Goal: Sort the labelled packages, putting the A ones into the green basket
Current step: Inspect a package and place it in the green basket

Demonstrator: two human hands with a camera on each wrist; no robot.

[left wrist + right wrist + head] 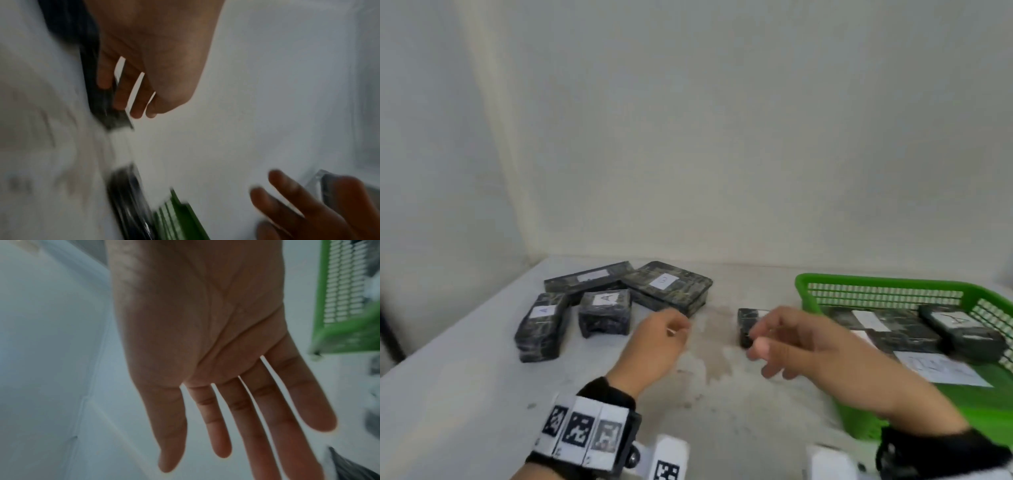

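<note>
Dark wrapped packages with white labels lie at the table's left: two marked A [541, 325] [606, 313], a long one [589, 277] and a wide flat one [667, 287] whose letter I cannot read. A small dark package [746, 323] sits alone mid-table, partly hidden by my right hand [767, 342], which hovers just in front of it with straight, spread fingers [261, 410] and holds nothing. My left hand [671, 329] hangs near the flat package's front corner, fingers [133, 100] loosely curled and empty. The green basket [876, 284] at right holds several packages, one marked A [959, 322].
A loose white sheet [941, 368] lies in the basket's near part. A bare wall runs close behind the table. The table's left edge slants from back to front, with a dark post [390, 329] beyond it. Faint stains mark the tabletop between my hands.
</note>
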